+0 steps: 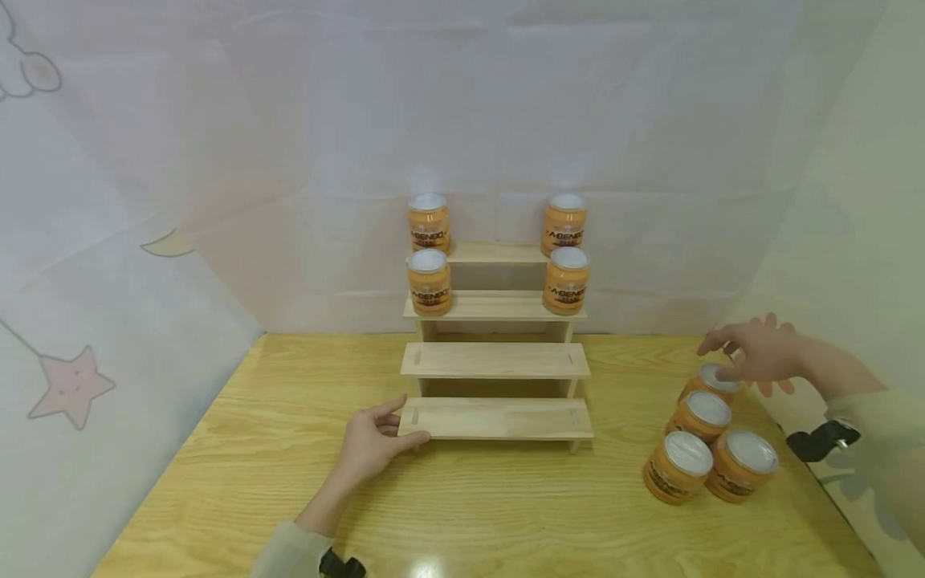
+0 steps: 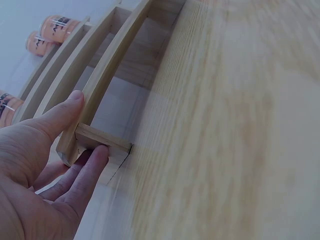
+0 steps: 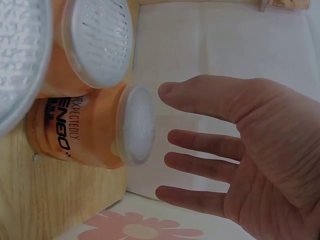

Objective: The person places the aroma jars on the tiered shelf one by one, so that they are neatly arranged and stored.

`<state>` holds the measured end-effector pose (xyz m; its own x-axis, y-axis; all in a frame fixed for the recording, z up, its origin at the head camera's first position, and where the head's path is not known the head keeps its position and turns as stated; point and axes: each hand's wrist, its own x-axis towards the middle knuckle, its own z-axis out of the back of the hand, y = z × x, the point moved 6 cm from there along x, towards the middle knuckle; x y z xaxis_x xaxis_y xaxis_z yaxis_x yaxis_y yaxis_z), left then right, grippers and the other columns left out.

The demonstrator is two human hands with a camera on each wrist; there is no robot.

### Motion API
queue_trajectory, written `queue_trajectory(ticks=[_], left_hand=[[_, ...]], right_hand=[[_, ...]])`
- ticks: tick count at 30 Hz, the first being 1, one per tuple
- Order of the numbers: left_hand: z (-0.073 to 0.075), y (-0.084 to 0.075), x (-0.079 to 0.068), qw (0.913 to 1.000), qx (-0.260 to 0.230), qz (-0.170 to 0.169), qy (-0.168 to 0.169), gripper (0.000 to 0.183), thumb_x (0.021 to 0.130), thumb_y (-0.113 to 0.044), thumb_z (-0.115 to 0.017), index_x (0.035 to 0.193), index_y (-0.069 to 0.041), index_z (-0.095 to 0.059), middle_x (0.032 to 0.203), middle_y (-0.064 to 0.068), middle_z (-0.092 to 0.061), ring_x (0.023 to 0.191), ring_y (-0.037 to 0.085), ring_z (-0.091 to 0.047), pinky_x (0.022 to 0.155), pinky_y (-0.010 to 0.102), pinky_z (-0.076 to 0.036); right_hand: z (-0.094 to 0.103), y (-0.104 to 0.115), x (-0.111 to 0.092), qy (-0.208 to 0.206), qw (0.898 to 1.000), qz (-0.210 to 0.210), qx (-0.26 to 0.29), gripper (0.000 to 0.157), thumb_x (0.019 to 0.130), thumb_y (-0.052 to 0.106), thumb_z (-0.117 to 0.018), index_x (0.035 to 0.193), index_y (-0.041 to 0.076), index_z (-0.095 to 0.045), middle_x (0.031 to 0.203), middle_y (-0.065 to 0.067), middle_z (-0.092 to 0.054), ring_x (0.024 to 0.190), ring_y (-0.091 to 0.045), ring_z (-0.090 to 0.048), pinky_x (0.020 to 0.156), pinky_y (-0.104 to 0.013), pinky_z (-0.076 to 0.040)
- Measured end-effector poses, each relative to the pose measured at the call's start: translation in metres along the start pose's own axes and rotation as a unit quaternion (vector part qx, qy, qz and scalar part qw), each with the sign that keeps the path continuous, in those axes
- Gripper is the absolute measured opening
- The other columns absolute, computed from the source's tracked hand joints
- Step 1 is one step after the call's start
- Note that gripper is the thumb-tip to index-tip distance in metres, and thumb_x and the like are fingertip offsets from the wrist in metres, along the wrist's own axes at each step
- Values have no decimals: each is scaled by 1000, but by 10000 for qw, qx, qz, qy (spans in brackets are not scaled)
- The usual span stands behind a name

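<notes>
A wooden stepped rack [image 1: 495,417] stands on the table. My left hand [image 1: 372,441] grips the left end of its lowest step; in the left wrist view the thumb lies on the board and fingers reach its end support. On the right, my right hand [image 1: 766,353] hovers over the rearmost orange jar [image 3: 90,127], which has a white lid. The right wrist view shows that hand's fingers spread and apart from the jar. In front of it are another jar [image 1: 699,416], a front left jar [image 1: 675,470] and a front right jar [image 1: 742,467].
Matching jars stand at both ends of the rack's top tier, left [image 1: 429,225] and right [image 1: 564,225], and of the tier below, left [image 1: 429,285] and right [image 1: 566,282]. Pale cloth [image 1: 499,120] hangs behind and along the sides of the wooden table [image 1: 506,506].
</notes>
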<state>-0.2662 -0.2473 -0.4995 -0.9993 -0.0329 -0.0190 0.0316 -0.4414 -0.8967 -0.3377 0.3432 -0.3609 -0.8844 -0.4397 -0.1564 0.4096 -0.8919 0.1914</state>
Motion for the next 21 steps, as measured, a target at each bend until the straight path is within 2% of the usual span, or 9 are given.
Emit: queue_trajectory(ticks=[5,7,11,14,21], left_hand=[[0,-1,0,10000,3,6,-19,88,76,-35,-99,151,-10,-60,120,13,-71,98,17,-70,74,22,-58],[0,-1,0,10000,-18,3,0,88,77,-35,-98,152,-9,-59,118,13,-71,97,17,-70,73,22,-59],[0,0,2,9999,-105,-11,45,88,77,-33,-98,152,-8,-59,114,13,-71,95,17,-71,71,22,-60],[0,0,2,9999,-158,-22,55,88,77,-32,-99,151,-8,-59,113,13,-71,94,17,-72,71,22,-60],[1,-1,0,9999,-88,-42,43,87,77,-33,-98,151,-9,-59,116,15,-70,96,16,-70,72,22,-59]], right_hand=[[-9,-1,0,190,9996,189,121,43,94,30,-83,132,14,-72,134,-14,-70,118,-39,-67,87,-54,-57],[-13,-3,1,235,9990,291,240,41,95,26,-82,131,12,-71,133,-11,-71,117,-36,-68,91,-50,-59],[-17,-7,1,179,9981,490,323,35,95,19,-80,129,11,-72,126,-5,-74,109,-27,-72,85,-33,-59],[-19,-7,1,159,9979,532,338,36,96,19,-80,130,10,-72,127,-4,-74,109,-26,-72,84,-29,-58],[-24,-4,1,198,9988,313,335,49,91,24,-84,134,6,-69,132,-9,-72,119,-34,-69,88,-37,-58]])
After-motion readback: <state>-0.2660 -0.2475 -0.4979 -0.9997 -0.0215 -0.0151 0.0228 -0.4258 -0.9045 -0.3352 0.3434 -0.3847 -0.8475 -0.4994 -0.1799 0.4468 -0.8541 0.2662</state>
